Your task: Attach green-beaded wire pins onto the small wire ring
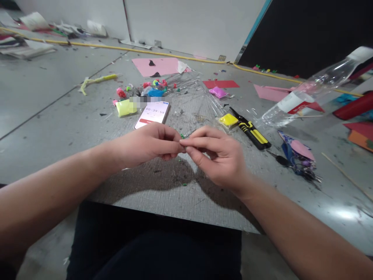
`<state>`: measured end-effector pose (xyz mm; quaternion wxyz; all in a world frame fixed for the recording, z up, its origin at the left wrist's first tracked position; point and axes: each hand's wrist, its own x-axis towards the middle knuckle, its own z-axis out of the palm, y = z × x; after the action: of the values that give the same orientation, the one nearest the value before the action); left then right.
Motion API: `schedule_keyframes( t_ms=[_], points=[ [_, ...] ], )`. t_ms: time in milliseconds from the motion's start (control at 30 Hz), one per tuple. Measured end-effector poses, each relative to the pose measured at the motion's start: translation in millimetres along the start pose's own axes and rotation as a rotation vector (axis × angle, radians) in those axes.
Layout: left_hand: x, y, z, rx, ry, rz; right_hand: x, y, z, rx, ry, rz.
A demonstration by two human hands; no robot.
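Pinching tiny piece (182, 136), apparently green, mostly hidden, between tightly closed fingertips of left hand (145, 146) and right hand (223, 157), above tabletop (163, 190); probably two-handed for fine control. Note phone (153, 113) just beyond, timer facing back, likely for easy reading.

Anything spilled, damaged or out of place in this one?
Yes. Loose green crumbs lie on the tabletop near the left hand and right hand, and ragged dark scraps lie on the far pink sheet, looking like stray litter. A pixelated patch also blots out the view beside the yellow-green packet.
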<state>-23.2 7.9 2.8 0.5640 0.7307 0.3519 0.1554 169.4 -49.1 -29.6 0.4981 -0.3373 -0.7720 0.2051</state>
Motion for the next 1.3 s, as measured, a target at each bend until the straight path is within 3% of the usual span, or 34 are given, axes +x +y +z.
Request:
schedule_keyframes(
  t_ms=[133,467,767,900,1067,1300],
  points=[
    [-0.2,0.3,-1.7,0.13,-0.014,-0.003,-0.2,0.1,-1.4,0.066,-0.01,0.089],
    [-3.1,-3.8,-1.4,0.223,-0.012,-0.015,0.6,1.9,-0.9,0.406,-0.118,0.48],
    [-3.5,-5.0,0.8,0.314,0.04,0.052,1.6,6.0,5.3,0.625,-0.074,0.694],
    [-3.1,-3.5,-0.2,0.345,0.098,0.113,2.2,7.9,8.2,0.752,0.012,0.754],
    [-1.5,-1.0,-2.6,0.255,0.13,0.07,2.9,3.4,6.9,0.648,0.052,0.647],
    [-0.6,-4.9,-3.6,0.048,0.051,-0.01,-2.6,-3.3,6.2,-0.085,0.015,0.079]
  ],
)
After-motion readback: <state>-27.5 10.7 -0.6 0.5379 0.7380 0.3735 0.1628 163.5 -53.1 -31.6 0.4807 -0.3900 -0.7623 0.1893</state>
